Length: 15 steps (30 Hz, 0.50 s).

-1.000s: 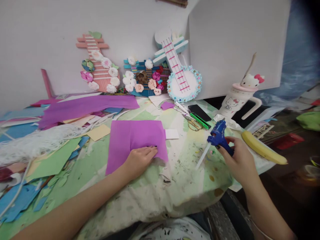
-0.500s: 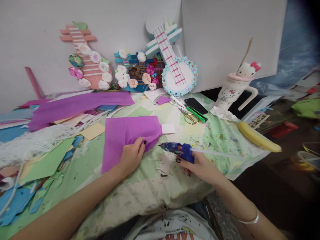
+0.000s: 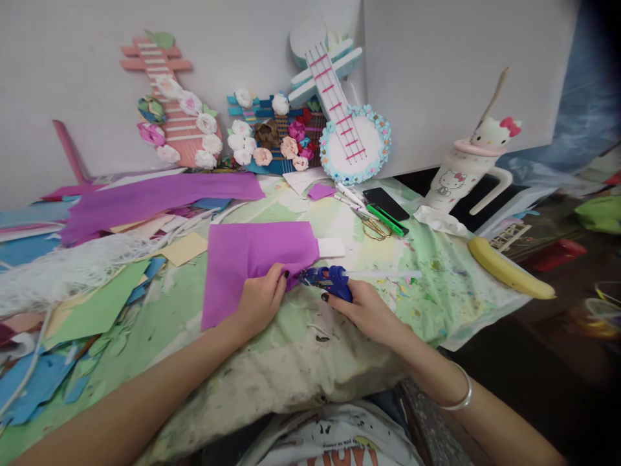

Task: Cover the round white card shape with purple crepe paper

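A sheet of purple paper [image 3: 252,249] lies on the table in front of me, its right part gathered over a flat white strip [image 3: 331,247] that sticks out to the right. My left hand [image 3: 264,294] is closed on the paper's near right edge, pinching a fold. My right hand [image 3: 366,307] is wrapped round a blue glue gun [image 3: 325,278], with a long clear glue stick [image 3: 385,274] out of its back. The gun's nozzle is at the paper's edge, right beside my left fingertips; whether it touches cannot be made out.
Scissors [image 3: 376,228], a green cutter [image 3: 387,219] and a phone [image 3: 387,202] lie beyond the gun. A banana [image 3: 509,268] and a tumbler [image 3: 460,175] stand right. Paper scraps and white shredded filler [image 3: 87,268] cover the left. Flower-decorated instrument models [image 3: 356,145] lean at the back.
My right hand has brought the glue gun left, its nozzle now at the purple paper's edge beside my left fingers. My left hand keeps its pinch. The whole view has shifted slightly.
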{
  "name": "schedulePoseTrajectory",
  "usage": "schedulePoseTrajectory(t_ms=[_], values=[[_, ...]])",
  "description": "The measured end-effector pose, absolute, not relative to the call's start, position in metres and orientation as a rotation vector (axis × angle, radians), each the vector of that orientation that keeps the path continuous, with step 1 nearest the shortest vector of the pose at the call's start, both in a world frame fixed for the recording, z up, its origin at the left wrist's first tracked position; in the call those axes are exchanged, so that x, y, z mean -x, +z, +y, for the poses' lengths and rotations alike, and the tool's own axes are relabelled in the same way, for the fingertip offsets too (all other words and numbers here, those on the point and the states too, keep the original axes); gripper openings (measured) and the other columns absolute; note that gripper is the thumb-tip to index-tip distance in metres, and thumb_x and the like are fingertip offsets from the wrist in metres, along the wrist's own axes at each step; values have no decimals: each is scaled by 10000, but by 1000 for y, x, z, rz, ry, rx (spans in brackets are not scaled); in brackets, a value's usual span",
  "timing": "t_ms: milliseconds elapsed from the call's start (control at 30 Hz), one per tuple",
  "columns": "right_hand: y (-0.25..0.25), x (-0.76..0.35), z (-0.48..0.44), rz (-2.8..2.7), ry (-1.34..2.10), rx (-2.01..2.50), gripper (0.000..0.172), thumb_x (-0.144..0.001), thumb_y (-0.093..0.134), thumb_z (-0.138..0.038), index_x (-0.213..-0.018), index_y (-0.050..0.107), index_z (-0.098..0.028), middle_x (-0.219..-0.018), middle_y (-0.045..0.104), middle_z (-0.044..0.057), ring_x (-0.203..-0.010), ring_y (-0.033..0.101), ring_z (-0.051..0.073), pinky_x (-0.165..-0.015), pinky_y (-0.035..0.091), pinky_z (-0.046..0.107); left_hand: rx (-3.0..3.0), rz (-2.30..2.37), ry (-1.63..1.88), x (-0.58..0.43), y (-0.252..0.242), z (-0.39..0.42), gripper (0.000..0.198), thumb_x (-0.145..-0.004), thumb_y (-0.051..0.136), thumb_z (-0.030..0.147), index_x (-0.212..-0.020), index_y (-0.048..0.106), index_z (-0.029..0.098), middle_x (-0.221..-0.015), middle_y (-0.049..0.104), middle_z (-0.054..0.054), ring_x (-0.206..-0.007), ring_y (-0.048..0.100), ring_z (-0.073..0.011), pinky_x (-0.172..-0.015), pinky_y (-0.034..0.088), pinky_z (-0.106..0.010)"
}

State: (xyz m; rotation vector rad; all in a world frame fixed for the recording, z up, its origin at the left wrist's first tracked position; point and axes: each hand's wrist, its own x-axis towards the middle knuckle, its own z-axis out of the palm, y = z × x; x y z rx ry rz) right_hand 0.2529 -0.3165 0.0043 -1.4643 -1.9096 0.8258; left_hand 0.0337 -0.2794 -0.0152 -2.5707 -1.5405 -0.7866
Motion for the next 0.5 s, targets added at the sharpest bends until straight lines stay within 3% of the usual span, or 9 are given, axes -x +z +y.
schedulePoseTrajectory(t_ms=[500], values=[[4,-256,-314,-1963,707,1524,212,-830,507,-339,-710,524,-165,-636,524,-10,-588,432,125,-548,290,236,2598,-1581,-758,-34,-15,-280,253,-947,300,251,-983,534,160,-589,607,11,-527,602,-148,-499,360,-233]])
